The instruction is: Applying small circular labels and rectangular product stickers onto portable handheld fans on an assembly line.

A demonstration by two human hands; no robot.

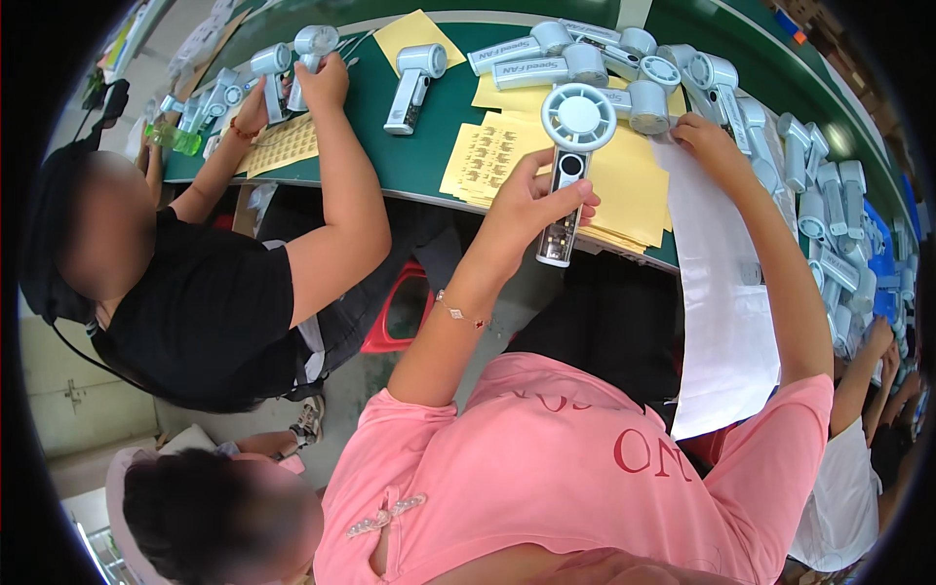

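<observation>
In my left hand (546, 200), raised over the table's front edge, is a pale blue handheld fan (577, 115). My fingers wrap its handle, which has a round dark button and a see-through lower part; its round grille points up. My right hand (707, 144) is at the table on the right, fingers bent together by the top of a white plastic sheet (726, 322). What those fingers hold, if anything, is hidden. Just beyond them lie several more handheld fans (648, 105). Yellow sheets of stickers (492, 156) lie on the green table beneath the held fan.
Another handheld fan (414, 88) lies on the green table (375, 146), left of the sticker sheets. At the left a co-worker (195, 302) in black handles fans. More fans (834, 214) are heaped at the right beside a blue tray (885, 258). A red stool (395, 322) stands below.
</observation>
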